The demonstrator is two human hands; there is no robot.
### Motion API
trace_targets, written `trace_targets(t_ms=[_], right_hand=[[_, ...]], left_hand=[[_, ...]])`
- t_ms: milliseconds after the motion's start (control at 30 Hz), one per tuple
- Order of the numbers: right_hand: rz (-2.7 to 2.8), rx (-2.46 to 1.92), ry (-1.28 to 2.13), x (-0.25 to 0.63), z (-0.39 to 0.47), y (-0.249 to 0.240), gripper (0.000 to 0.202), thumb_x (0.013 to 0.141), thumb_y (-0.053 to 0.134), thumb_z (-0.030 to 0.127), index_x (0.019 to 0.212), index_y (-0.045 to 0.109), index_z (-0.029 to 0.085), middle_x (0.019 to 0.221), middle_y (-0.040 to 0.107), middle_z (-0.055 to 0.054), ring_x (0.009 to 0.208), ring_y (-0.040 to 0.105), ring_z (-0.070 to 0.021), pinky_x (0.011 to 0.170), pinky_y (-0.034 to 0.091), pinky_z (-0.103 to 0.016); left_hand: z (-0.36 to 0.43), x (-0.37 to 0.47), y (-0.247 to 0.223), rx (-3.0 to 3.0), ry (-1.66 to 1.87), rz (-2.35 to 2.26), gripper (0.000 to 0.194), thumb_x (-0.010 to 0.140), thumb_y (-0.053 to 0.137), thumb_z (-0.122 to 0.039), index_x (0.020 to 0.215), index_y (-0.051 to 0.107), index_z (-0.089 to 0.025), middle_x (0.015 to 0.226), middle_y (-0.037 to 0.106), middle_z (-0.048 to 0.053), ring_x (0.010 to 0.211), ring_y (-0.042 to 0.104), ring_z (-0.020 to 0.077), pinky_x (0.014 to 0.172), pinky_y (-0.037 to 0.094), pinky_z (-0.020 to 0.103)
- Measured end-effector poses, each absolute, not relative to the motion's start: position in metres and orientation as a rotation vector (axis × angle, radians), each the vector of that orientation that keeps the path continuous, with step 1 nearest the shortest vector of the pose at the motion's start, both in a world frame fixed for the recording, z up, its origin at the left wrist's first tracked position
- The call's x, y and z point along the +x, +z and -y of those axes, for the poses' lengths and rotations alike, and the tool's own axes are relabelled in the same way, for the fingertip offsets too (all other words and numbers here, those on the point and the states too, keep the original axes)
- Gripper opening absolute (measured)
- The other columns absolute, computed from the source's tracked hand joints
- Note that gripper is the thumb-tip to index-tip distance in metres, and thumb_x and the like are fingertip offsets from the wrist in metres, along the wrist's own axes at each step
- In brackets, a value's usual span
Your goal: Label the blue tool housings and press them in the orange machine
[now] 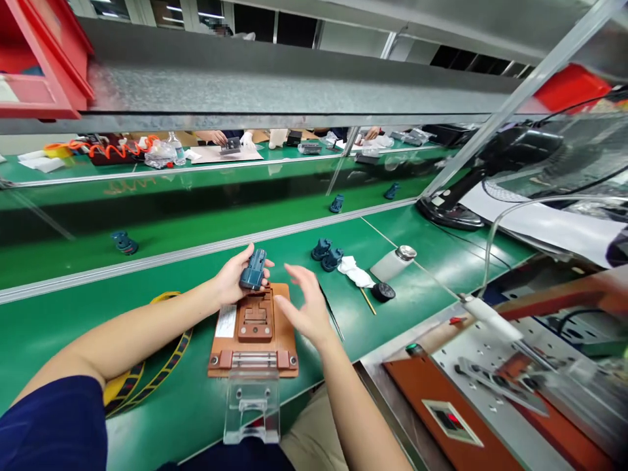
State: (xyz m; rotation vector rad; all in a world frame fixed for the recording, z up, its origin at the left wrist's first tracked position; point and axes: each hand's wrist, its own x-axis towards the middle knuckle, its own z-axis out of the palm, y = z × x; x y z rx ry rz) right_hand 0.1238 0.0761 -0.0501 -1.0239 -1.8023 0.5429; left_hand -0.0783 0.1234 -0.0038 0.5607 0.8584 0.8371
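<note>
At the far end of the brown holder [288, 320], we keep a blue plastic piece [254, 269] tilted in our left hand [233, 276], fingers wrapped round it. Our right hand [307, 304] is open beside it, fingers spread, touching nothing we can see. As far as we judge, this piece is partway: it is out of the holder, whose clear flap [252, 409] lies folded back toward us, so neither seating nor covering is done. Whether the piece itself is finished, we cannot tell. It looks dark teal, blocky and slightly shiny, wider at its near end, with small details too fine to read. Farther right on the green counter [39, 327] stand two similar pieces [322, 249], then a white cloth [354, 271] and a bottle [390, 265].
</note>
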Motion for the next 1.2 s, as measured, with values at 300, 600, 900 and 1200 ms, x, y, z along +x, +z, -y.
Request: trace_targets(t_ms=[300,600,900,1200], right_hand=[[2.2,-0.862,0.927,0.1,-0.096,-0.037,0.088,0.069,0.078,0.034,0.147,0.039,0.018,0.146,0.046,-0.016,0.139,0.038,-0.0314,0.119,0.032,-0.053],[2.381,-0.827,0.998,0.106,-0.1,-0.06,0.09,0.073,0.081,0.043,0.15,0.04,0.019,0.148,0.045,-0.014,0.138,0.034,-0.0324,0.118,0.031,-0.055],[2.13,-1.016,0.673,0.125,-0.072,-0.085,0.058,0.097,0.053,0.055,0.144,0.051,0.021,0.149,0.048,-0.013,0.139,0.04,-0.0269,0.118,0.031,-0.048],[1.734,-1.613,-0.051,0.191,-0.052,-0.135,0.046,0.091,0.047,0.048,0.113,0.07,0.015,0.112,0.061,-0.018,0.111,0.053,-0.0348,0.098,0.038,-0.054]], left_hand=[[-0.046,-0.119,-0.002,0.879,1.064,-1.248,0.041,0.093,0.062,-0.053,0.113,0.067,-0.018,0.111,0.071,0.01,0.105,0.065,0.0223,0.092,0.051,0.033],[0.078,-0.159,-0.014,1.34,0.45,-1.171,0.031,0.095,0.058,-0.052,0.1,0.07,-0.023,0.103,0.068,0.006,0.089,0.062,0.0191,0.081,0.051,0.03],[0.089,-0.137,-0.019,0.809,0.599,-0.746,0.046,0.087,0.072,-0.051,0.12,0.07,-0.018,0.109,0.073,0.016,0.095,0.073,0.0274,0.086,0.056,0.04],[0.001,-0.105,0.003,0.533,0.86,-0.918,0.023,0.093,0.067,-0.027,0.106,0.067,-0.008,0.104,0.074,0.018,0.086,0.074,0.0193,0.083,0.058,0.031]])
